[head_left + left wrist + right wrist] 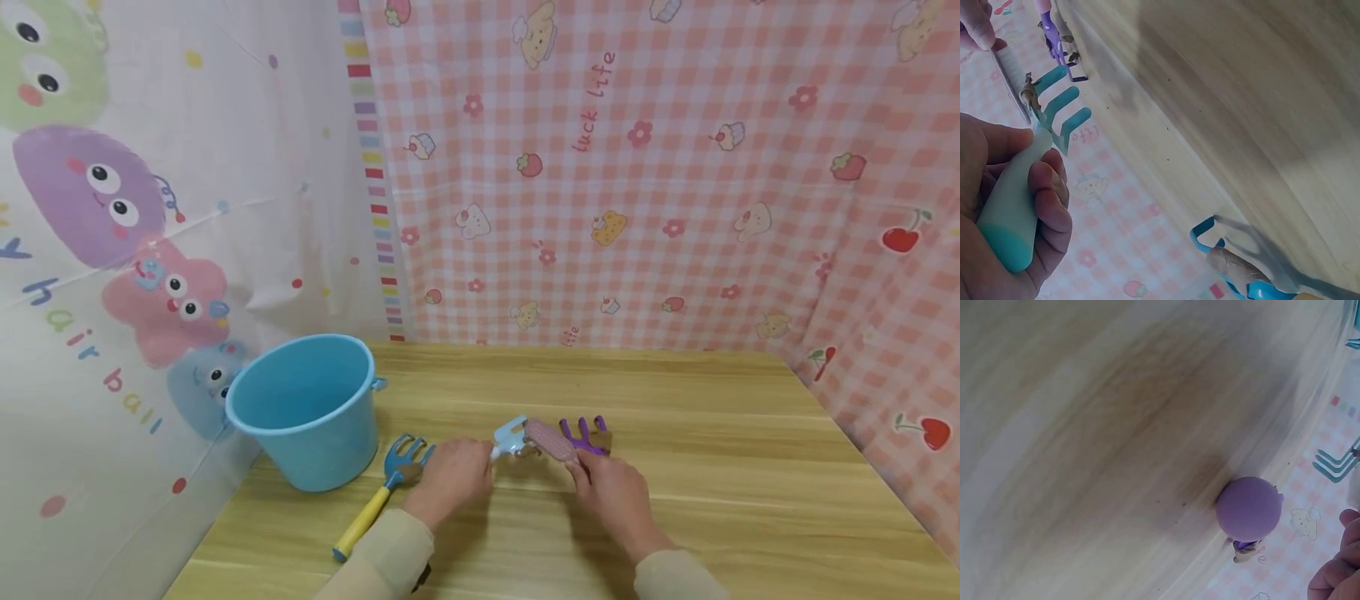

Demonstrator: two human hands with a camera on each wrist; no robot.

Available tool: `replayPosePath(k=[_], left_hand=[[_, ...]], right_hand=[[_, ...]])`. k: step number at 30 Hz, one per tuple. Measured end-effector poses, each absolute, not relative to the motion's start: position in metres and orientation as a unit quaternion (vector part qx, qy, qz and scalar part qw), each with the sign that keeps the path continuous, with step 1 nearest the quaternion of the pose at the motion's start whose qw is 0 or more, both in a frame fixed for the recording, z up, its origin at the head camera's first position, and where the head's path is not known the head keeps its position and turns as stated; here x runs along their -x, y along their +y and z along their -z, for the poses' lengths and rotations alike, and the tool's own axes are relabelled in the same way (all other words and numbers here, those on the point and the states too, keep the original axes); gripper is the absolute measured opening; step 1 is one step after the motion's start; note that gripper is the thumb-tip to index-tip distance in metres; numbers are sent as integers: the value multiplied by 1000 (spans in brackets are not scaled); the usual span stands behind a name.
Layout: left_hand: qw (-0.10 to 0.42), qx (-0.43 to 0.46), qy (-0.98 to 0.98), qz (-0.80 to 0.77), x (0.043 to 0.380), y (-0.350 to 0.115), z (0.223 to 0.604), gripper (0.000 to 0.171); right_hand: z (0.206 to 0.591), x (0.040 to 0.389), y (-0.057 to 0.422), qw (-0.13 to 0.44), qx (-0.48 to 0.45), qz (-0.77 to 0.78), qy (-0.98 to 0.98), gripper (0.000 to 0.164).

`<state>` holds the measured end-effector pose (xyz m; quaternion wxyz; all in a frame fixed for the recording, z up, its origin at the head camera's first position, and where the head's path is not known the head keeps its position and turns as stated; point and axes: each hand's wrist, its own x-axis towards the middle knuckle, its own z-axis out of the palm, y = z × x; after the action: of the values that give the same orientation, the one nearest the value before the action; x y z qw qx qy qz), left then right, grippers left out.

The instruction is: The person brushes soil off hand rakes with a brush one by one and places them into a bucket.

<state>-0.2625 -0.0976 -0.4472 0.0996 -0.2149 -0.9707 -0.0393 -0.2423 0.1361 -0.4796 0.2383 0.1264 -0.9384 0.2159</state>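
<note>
My left hand [459, 473] grips the pale mint handle [1019, 194] of a small blue hand rake [1063, 106]. Brown, leaf-like debris [1030, 94] clings where its tines begin. In the head view the rake is raised over the table, tines pointing away. My right hand [617, 500] pinches one end of a flat, oblong mauve scrubber [551, 440], its surface textured; the left wrist view shows it edge-on with a whitish face, right beside the rake's tines. Behind the right hand lies a purple hand rake [585, 437], with brown debris on it.
A blue bucket [307, 417] stands at the table's left. Beside it, a blue hand rake with a yellow handle [363, 521] lies near my left forearm, brown debris among its tines. Patterned cloths [600, 183] hang behind the wooden table [750, 467] and at both sides. Dark specks dot the tabletop.
</note>
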Motion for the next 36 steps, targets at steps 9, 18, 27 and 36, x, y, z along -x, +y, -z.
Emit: replayPosePath(k=[9, 18, 27, 36], left_hand=[[91, 213, -972, 41, 261, -97, 450, 10], [88, 204, -974, 45, 264, -99, 449, 10], [83, 196, -975, 61, 265, -98, 444, 15], [97, 208, -972, 47, 263, -98, 445, 10]], right_hand=[[477, 244, 138, 223, -113, -187, -950, 11], [471, 243, 135, 252, -95, -211, -940, 17], [471, 238, 123, 246, -147, -207, -936, 10], [476, 244, 138, 217, -90, -199, -952, 14]])
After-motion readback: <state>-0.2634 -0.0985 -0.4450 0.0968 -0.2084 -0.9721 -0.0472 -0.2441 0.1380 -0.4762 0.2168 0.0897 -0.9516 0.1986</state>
